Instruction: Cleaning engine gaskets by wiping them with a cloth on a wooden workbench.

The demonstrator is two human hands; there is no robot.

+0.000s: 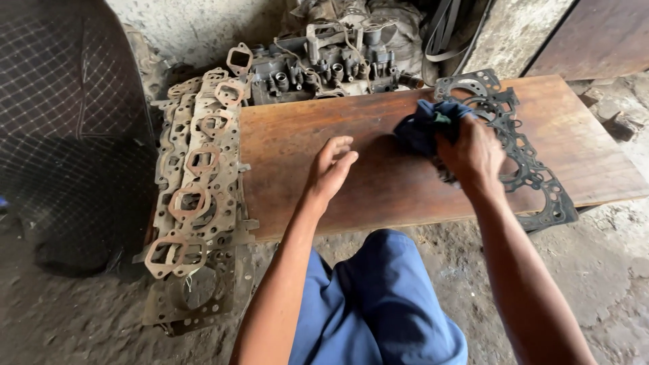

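Dark gasket [534, 169] lies flat at counter [378, 182] right end, long axis running far-left to near-right, near end overhanging. Right hand [473, 154] grips blue rag [424, 125] on it. Left hand [329, 169] open, resting on the counter. Rusty gasket stack [196, 196] left, engine part [324, 64] behind.

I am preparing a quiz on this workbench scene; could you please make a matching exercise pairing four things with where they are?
Things:
1. dark blue cloth
2. flat black metal head gasket
3. stack of rusty brown gaskets
4. grey metal engine part

Places:
A. beyond the wooden board's far edge
B. bunched in the right hand
C. off the board's left end
D. on the board's right end

Pairs: 1-B, 2-D, 3-C, 4-A
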